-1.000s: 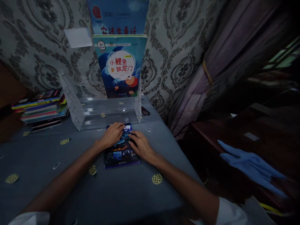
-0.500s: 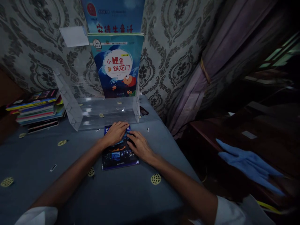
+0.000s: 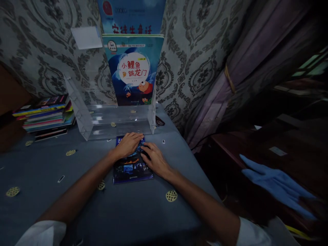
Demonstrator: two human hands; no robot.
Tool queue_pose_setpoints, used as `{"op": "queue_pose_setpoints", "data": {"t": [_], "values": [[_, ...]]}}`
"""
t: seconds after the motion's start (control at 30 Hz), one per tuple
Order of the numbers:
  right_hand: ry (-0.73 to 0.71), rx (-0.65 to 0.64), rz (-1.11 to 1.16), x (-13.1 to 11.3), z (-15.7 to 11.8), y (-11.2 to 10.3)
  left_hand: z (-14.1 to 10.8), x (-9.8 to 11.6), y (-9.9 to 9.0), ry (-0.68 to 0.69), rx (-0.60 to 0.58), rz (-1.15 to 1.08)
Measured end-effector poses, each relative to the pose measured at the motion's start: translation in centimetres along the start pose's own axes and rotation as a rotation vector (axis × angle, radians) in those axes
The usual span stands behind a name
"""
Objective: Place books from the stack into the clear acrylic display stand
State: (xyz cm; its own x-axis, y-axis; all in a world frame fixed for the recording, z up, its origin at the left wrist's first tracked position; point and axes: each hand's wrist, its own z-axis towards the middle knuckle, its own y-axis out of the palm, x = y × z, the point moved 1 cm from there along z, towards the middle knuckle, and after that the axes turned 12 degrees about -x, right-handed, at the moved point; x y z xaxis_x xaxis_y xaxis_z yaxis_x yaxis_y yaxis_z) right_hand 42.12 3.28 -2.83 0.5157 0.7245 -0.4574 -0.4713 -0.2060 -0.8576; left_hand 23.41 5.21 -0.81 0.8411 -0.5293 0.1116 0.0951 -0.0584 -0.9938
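Observation:
A dark blue book (image 3: pixel 133 172) lies flat on the cloth-covered table, just in front of a clear plastic book stand (image 3: pixel 83 123). My left hand (image 3: pixel 129 144) rests across the upper part of its cover with the fingers stretched out and close together. Over the book's right side lies my right hand (image 3: pixel 155 159), fingers extended and slightly bent, touching the cover. Neither hand grasps the book. Upright in the stand is a blue picture book (image 3: pixel 134 75) with an orange fish, and behind it stands a taller blue book (image 3: pixel 133 17).
A stack of books (image 3: pixel 46 118) sits to the left of the stand. Glasses (image 3: pixel 160 121) lie by its right side. On a dark red surface at the right are blue gloves (image 3: pixel 276 184). A tied purple curtain (image 3: pixel 217 92) hangs beside the patterned wall.
The view has turned slightly, so the scene sits a little further right. Both hands stay on the dark blue book with almost the same pose.

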Motion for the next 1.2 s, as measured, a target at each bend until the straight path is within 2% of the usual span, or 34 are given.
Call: {"op": "queue_pose_setpoints", "data": {"t": [0.5, 0.93, 1.2], "values": [[-0.008, 0.039, 0.029, 0.2, 0.0, 0.6, -0.3, -0.1, 0.0, 0.019, -0.015, -0.045], [0.024, 0.036, 0.076, 0.7, -0.1, 0.0, 0.0, -0.3, 0.7, 0.027, 0.036, -0.089], [0.002, 0.055, 0.097, 1.5, 0.2, -0.5, 0.2, -0.4, 0.8, 0.017, 0.022, -0.059]]}}
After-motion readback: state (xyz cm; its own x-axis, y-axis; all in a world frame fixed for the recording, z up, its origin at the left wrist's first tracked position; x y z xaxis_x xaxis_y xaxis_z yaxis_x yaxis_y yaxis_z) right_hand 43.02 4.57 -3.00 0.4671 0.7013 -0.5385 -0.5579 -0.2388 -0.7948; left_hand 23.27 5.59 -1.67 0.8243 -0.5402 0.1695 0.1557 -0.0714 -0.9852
